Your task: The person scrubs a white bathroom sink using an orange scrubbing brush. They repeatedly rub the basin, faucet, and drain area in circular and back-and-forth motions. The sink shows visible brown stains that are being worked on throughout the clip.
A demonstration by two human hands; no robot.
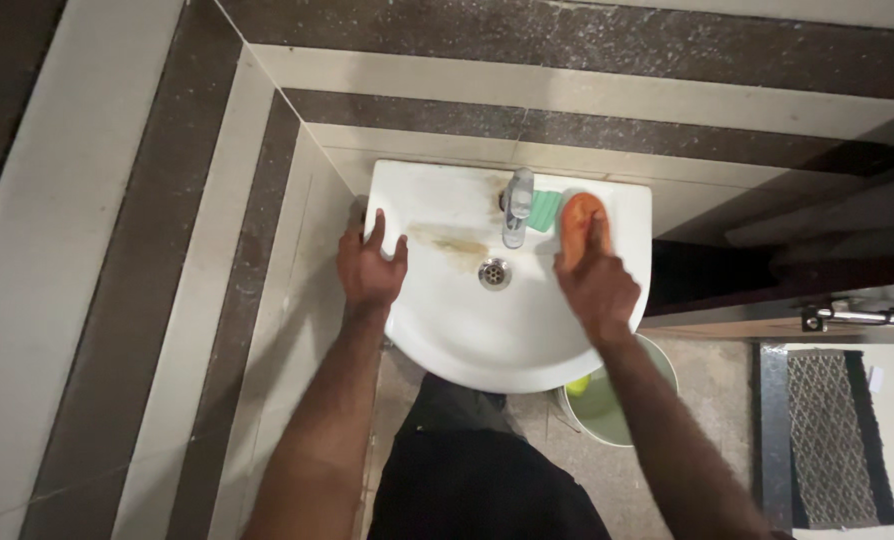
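Note:
A white wall-mounted sink [447,345] sits below me, with a metal tap [516,206] at its back and a round drain [494,272] in the middle. A brown stain [449,243] runs across the basin left of the drain. My left hand [371,268] rests flat on the sink's left rim, fingers spread. My right hand [595,285] grips an orange scrubbing pad [581,218] pressed against the right back ledge of the sink. A green soap-like block [545,209] lies beside the tap, just left of the pad.
A pale green bucket [607,405] with a yellow object inside stands on the floor under the sink's right side. A patterned mat [832,440] lies at the right. A door with a metal handle [867,317] is at the right. Tiled striped walls surround the sink.

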